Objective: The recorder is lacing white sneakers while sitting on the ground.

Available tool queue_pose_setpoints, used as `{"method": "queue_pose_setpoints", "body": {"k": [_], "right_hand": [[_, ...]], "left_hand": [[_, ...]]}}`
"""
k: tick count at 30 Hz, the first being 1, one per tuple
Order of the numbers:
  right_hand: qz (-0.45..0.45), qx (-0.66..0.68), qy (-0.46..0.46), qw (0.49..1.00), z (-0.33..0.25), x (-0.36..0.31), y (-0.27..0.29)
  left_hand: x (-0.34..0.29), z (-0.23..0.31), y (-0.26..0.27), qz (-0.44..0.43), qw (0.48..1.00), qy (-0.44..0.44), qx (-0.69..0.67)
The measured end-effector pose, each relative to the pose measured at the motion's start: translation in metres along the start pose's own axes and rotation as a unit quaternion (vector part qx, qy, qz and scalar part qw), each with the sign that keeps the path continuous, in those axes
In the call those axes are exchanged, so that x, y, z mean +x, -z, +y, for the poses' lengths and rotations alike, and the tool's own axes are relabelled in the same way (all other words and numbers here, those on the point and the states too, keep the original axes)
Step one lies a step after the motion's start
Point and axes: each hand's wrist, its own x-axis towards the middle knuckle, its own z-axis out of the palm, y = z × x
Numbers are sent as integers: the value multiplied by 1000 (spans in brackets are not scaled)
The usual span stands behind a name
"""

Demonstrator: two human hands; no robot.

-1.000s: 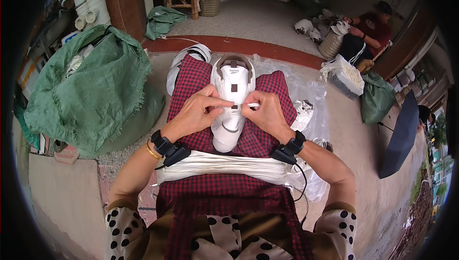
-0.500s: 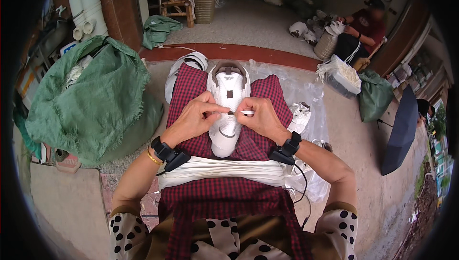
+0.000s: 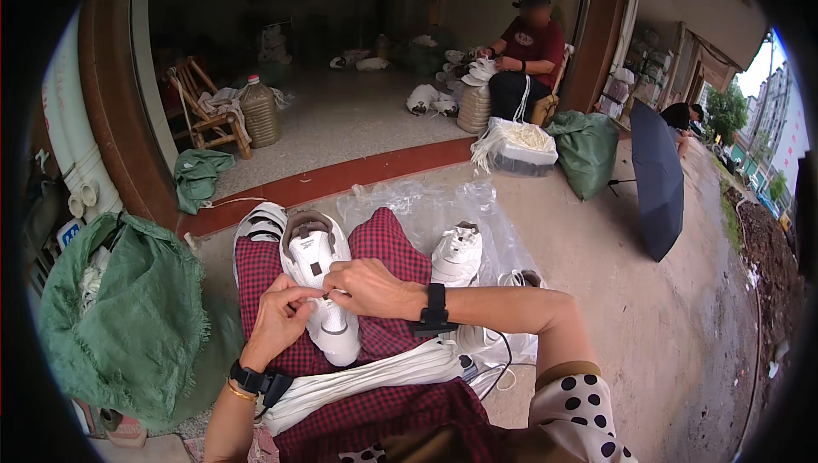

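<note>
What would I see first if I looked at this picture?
A white sneaker lies on a red checked cloth over the person's lap, near the middle; the left hand and right hand meet on top of it. To the left bulges a big green sack. At the back, another person sits among more white shoes.

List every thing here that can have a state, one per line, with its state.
left hand: fingers pinched at the shoe's lacing
right hand: fingers closed over the shoe's lacing
white shoe: toe toward the person, lying on the red checked cloth
second white shoe: lying apart on clear plastic sheet
bundle of white laces: draped across the lap
dark umbrella: open, resting on the ground
green sack: open, stuffed
</note>
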Motion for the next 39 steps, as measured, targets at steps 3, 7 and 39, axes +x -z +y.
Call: {"method": "queue_pose_setpoints", "body": {"k": [3,7,39], "right_hand": [[-21,-38,-8,999,-13,5,-11],[-65,-50,-18,996,-4,7,-17],[-34,139,-111,983,23,-17,23]], "left_hand": [[-10,1,3,18,999,13,-32],[-6,0,1,6,999,37,3],[-111,23,253,368,815,76,440]]}}
